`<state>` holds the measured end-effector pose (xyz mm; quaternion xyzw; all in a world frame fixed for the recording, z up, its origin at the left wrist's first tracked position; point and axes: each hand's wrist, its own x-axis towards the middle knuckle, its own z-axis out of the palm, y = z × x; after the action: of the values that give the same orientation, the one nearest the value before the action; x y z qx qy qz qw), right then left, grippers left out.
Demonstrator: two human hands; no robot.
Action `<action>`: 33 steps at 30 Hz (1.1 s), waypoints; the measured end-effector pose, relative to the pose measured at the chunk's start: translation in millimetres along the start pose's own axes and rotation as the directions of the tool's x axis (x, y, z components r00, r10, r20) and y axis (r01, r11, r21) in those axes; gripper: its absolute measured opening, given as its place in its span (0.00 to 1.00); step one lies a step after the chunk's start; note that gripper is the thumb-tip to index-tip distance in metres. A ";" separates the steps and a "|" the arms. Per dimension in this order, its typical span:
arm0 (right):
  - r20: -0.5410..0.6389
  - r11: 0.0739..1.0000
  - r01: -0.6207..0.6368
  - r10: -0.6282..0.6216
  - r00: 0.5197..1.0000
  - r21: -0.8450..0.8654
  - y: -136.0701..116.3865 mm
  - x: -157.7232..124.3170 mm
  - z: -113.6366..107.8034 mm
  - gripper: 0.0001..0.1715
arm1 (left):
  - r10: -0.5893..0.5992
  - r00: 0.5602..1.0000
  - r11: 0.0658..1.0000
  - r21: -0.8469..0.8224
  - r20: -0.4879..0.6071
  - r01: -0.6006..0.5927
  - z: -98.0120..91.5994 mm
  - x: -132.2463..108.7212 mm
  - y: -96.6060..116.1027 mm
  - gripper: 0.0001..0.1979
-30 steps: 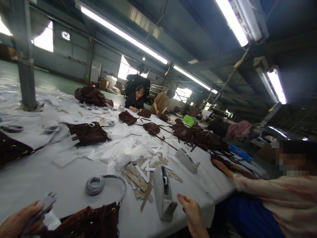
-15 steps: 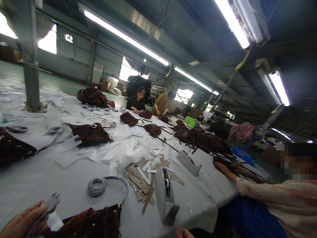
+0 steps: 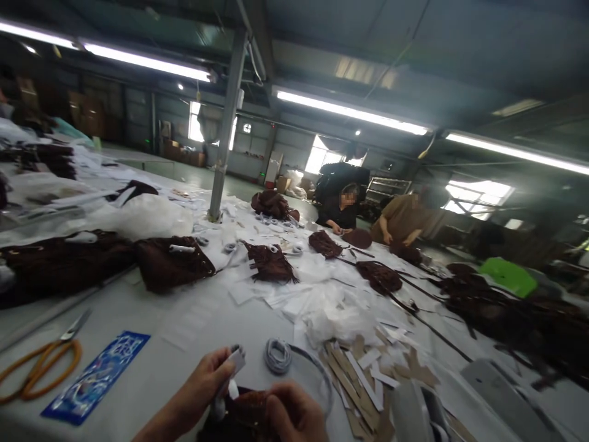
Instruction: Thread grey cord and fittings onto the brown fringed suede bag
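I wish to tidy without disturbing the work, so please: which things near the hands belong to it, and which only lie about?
Seemingly in use:
- pale grey piece, in the left hand
- dark brown bag, at the right hand
- grey coil, beyond the bag

Seemingly lying about:
- orange-handled scissors
- blue packet
- cardboard strips

Dim workshop with dark ceiling, long fluorescent tubes, bright windows in the far wall, greenish floor, gray metal column left of center.
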<state>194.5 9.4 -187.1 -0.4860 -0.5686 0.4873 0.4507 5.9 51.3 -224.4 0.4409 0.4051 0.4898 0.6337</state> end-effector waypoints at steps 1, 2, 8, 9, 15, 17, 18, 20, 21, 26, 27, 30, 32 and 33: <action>0.047 0.999 -0.007 0.005 0.999 0.038 -4.8 9.6 12.1 0.27 | 0.003 1.000 1.000 0.018 0.002 -0.003 -0.2 -1.5 1.2 0.17; 0.079 0.999 -0.014 0.010 0.997 0.048 -8.4 18.0 21.5 0.26 | 0.003 1.000 0.999 0.035 0.003 -0.004 -0.4 -2.8 2.6 0.17; 0.110 0.996 -0.025 0.035 0.993 -0.084 -8.2 44.3 42.3 0.25 | 0.065 0.998 0.990 0.122 0.022 -0.067 -2.4 -5.7 10.7 0.17; 0.098 0.994 -0.037 0.047 0.994 -0.101 -5.7 45.8 43.4 0.26 | 0.078 0.997 0.988 0.134 0.018 -0.080 -2.8 -5.7 11.2 0.17; 0.001 0.971 -0.127 0.130 0.992 -0.201 6.3 51.4 47.8 0.30 | 0.125 0.992 0.969 0.215 -0.014 -0.119 -4.2 -3.9 12.1 0.15; -0.015 0.968 -0.151 0.151 0.988 -0.202 8.1 53.9 49.4 0.31 | 0.146 0.989 0.957 0.257 -0.031 -0.133 -4.4 -2.8 11.9 0.13; -0.029 0.966 -0.170 0.168 0.985 -0.196 9.2 55.2 50.3 0.31 | 0.157 0.987 0.951 0.275 -0.038 -0.141 -4.7 -2.2 11.4 0.12; -0.074 0.960 -0.220 0.210 0.975 -0.176 12.4 57.6 52.3 0.32 | 0.176 0.983 0.938 0.310 -0.048 -0.153 -5.8 -1.3 9.7 0.11; -0.095 0.957 -0.242 0.229 0.969 -0.162 14.6 58.4 53.3 0.32 | 0.183 0.982 0.935 0.318 -0.050 -0.158 -6.5 -1.0 8.5 0.10; -0.182 0.957 -0.284 0.270 0.946 -0.058 28.0 60.5 58.1 0.32 | 0.151 0.988 0.966 0.212 -0.011 -0.146 -8.5 1.0 1.7 0.13; -0.196 0.958 -0.286 0.274 0.942 -0.034 30.9 61.0 59.1 0.32 | 0.140 0.990 0.974 0.182 -0.015 -0.135 -8.3 1.9 0.3 0.15; -0.261 0.957 -0.286 0.289 0.921 0.049 40.0 63.7 61.7 0.35 | 0.058 0.995 0.997 0.061 -0.078 -0.053 -6.5 4.4 -2.1 0.19; -0.279 0.962 -0.260 0.273 0.921 0.082 45.2 65.6 62.7 0.38 | -0.026 0.991 0.998 -0.065 -0.130 0.017 -4.9 5.2 -0.8 0.19; -0.249 0.968 -0.237 0.251 0.935 0.086 47.0 66.4 62.6 0.37 | -0.067 0.987 0.990 -0.135 -0.149 0.047 -4.2 5.3 0.7 0.18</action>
<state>130.0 70.4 -238.6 -0.5994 -0.4269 0.4874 0.4700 2.7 57.3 -225.4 0.3476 0.4319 0.5295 0.6421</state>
